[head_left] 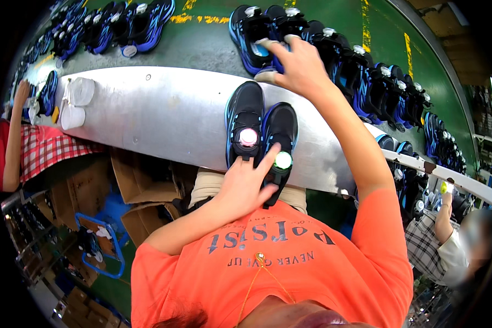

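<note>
Nearest, the left hand (245,185) lies over the heel end of a pair of black-and-blue shoes (246,112), its fingers spread, index finger and thumb parted across the right shoe. The pair sits side by side on the metal worktop (164,120), toes pointing away from the person (the round dials on top glow, one pinkish, one greenish). Beyond, the right hand (305,68) reaches to a similar shoe (239,35) on the green surface (202,49), fingers parted around its opening; whether they grip it, I cannot tell. More shoes (366,90) line that surface to the right.
</note>
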A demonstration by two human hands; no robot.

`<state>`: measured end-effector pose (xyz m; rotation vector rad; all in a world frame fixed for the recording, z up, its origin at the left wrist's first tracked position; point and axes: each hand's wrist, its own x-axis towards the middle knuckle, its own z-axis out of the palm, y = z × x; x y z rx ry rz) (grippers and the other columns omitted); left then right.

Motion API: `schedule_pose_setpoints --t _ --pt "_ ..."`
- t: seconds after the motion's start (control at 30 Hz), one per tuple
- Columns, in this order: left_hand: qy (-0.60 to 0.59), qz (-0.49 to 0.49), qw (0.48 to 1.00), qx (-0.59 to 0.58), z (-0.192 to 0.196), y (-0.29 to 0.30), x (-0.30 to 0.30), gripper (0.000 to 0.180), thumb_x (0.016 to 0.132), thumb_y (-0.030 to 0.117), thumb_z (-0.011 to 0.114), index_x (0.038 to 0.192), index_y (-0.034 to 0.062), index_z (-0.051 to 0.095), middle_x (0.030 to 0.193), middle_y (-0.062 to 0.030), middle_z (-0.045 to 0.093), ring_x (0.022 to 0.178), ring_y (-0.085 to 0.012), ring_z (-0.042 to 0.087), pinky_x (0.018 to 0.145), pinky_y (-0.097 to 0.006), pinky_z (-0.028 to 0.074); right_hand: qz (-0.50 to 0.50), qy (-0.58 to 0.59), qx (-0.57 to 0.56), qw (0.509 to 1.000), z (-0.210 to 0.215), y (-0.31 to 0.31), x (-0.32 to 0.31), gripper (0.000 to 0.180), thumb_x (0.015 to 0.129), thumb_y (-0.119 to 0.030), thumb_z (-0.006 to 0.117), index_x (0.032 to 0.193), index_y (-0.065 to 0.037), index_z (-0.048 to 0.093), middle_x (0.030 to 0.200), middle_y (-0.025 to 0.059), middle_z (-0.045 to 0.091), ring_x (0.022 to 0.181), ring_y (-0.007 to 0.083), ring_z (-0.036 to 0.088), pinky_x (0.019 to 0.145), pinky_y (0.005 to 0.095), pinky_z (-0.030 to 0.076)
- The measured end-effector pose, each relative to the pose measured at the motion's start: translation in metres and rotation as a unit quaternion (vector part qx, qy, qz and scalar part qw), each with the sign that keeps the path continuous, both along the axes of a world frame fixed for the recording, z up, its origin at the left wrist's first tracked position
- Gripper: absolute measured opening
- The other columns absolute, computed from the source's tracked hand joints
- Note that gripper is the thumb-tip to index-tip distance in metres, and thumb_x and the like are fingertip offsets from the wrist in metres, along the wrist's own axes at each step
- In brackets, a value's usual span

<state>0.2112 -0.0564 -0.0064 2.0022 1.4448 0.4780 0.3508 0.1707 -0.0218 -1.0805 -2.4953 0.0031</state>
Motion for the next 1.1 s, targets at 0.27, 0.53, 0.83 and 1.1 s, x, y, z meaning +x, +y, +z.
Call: schedule_pose_setpoints --t 0.27,0.53,0.83,1.1 --pt "0.032 0.135 0.989 0.052 0.003 0.072 -0.094 0.055 0.075 0.005 0.06 0.128 0.0107 0.052 0.083 -0.0235 0.064 0.079 -0.0437 0.062 0.07 -0.051 0.05 -0.097 0.156 -0.244 0.952 0.034 0.038 0.003 0.051 0.079 -0.056 0.068 0.096 -0.008 0.071 0.084 0.0161 0.07 0.08 0.0301 0.067 0.072 0.0363 0.051" --pt "0.225 0.15 0.951 0.152 -0.059 0.283 -0.17 0.044 0.086 0.017 0.059 0.13 0.0131 0.054 0.1 -0.0244 0.065 0.093 -0.0424 0.061 0.084 -0.047 0.048 -0.001 0.034 -0.197 0.98 0.054 -0.124 0.017 0.035 0.071 -0.034 0.079 0.087 -0.007 0.064 0.071 0.0108 0.054 0.067 0.0311 0.057 0.06 0.0409 0.046" --pt "-0.125 0.181 0.956 0.192 0.021 0.03 -0.046 0.016 0.08 -0.007 0.06 0.095 -0.0014 0.063 0.092 -0.0141 0.063 0.076 -0.0254 0.061 0.066 -0.031 0.049 0.136 0.259 -0.49 0.821 0.053 -0.157 0.048 0.028 0.084 -0.012 0.067 0.111 -0.007 0.064 0.111 0.0091 0.063 0.104 0.0251 0.059 0.089 0.0366 0.046" --pt "-0.022 0.196 0.978 0.066 -0.034 0.01 0.01 0.028 0.086 0.01 0.064 0.112 -0.0007 0.06 0.099 -0.0201 0.064 0.086 -0.0393 0.062 0.075 -0.04 0.051 0.282 0.145 -0.506 0.802 0.019 -0.069 0.06 0.083 0.057 0.0 0.046 0.139 -0.007 0.047 0.139 0.0126 0.05 0.13 0.0292 0.043 0.114 0.0377 0.027"
